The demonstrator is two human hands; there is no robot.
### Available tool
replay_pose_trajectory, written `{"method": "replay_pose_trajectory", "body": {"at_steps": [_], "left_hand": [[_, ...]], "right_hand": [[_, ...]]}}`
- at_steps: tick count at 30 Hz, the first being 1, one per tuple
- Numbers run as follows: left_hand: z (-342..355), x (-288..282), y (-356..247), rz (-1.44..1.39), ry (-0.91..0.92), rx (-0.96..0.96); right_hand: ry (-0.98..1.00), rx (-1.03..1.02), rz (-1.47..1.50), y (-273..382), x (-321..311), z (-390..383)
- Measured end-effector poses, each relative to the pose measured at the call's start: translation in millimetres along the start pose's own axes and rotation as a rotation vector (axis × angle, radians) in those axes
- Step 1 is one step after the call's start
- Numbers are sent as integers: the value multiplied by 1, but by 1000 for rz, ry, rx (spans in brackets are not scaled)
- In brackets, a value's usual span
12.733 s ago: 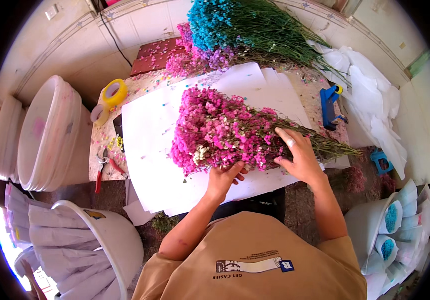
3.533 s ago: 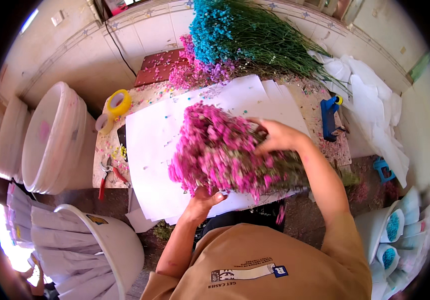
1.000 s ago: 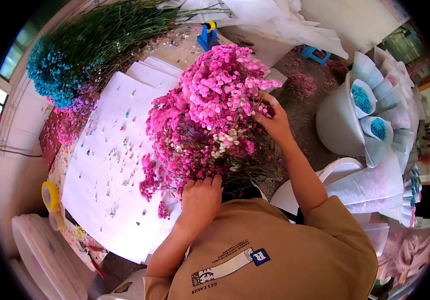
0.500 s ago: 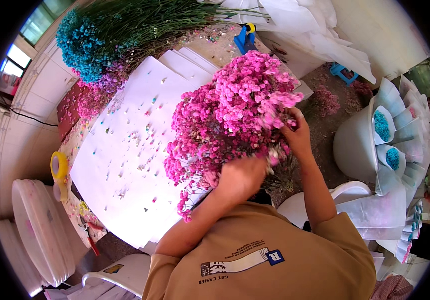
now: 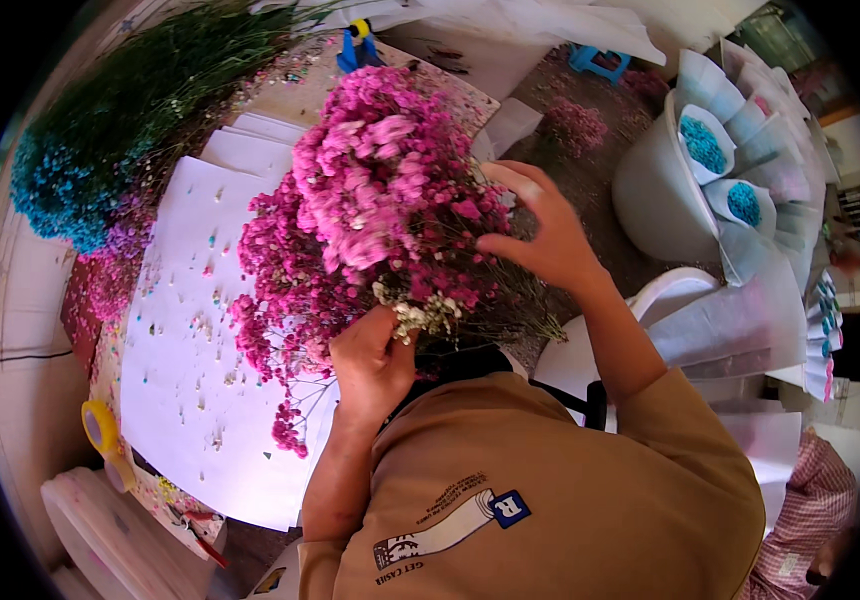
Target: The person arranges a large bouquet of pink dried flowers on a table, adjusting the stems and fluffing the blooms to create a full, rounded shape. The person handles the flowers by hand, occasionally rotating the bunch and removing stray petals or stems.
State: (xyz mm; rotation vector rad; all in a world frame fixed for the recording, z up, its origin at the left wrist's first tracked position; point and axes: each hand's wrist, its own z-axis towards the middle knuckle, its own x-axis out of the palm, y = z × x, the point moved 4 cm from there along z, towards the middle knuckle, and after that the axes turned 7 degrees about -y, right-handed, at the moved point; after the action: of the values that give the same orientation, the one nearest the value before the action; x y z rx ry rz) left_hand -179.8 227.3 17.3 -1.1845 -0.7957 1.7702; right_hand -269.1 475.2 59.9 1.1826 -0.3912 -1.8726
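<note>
A big bunch of pink baby's breath-like dried flowers point(image 5: 380, 190) stands in front of my chest, its thin green stems pointing toward my body on the right. Low at its near side, my left hand point(image 5: 375, 360) is closed around a small sprig of cream-white flowers point(image 5: 428, 315). My right hand point(image 5: 550, 235) is beside the bunch's right edge, thumb and fingers apart, with nothing visible held in it. The pink blossoms partly hide the stems. Under the bunch, large white paper sheets point(image 5: 180, 400) lie on the table, dotted with loose petals.
Blue flowers point(image 5: 60, 190) with long green stems lie far left. A yellow tape roll point(image 5: 100, 425) and red-handled pliers point(image 5: 205, 545) sit at the table's left edge. A blue tape dispenser point(image 5: 358, 50) stands at the back. Right, a grey bucket point(image 5: 650, 190) holds wrapped blue bouquets; a person's checkered sleeve point(image 5: 810, 500) shows.
My view has turned, shifting the scene leftward. My right hand has come away from the blossoms and its fingers have spread. My left hand stays closed, with the pale sprig now plainer.
</note>
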Motion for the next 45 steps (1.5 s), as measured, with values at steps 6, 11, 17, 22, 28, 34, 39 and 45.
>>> {"method": "replay_pose_trajectory", "body": {"at_steps": [6, 11, 17, 22, 28, 34, 39, 45], "left_hand": [[6, 11, 0, -102, -45, -82], [10, 16, 7, -82, -26, -78], [15, 18, 6, -86, -41, -174], [26, 13, -1, 106, -21, -236], [18, 23, -78, 434, -34, 556], [-23, 111, -68, 353, 264, 930], [-37, 155, 7, 684, 603, 671], [-48, 159, 21, 433, 493, 503]], "right_hand": [[448, 210, 113, -43, 1, -106], [528, 277, -30, -80, 30, -161], [588, 205, -72, -98, 42, -172], [576, 153, 7, -89, 36, -171], [616, 40, -59, -84, 30, -167], [613, -1, -85, -98, 34, -179], [507, 38, 3, -99, 26, -177], [229, 889, 529, -116, 26, -196]]}}
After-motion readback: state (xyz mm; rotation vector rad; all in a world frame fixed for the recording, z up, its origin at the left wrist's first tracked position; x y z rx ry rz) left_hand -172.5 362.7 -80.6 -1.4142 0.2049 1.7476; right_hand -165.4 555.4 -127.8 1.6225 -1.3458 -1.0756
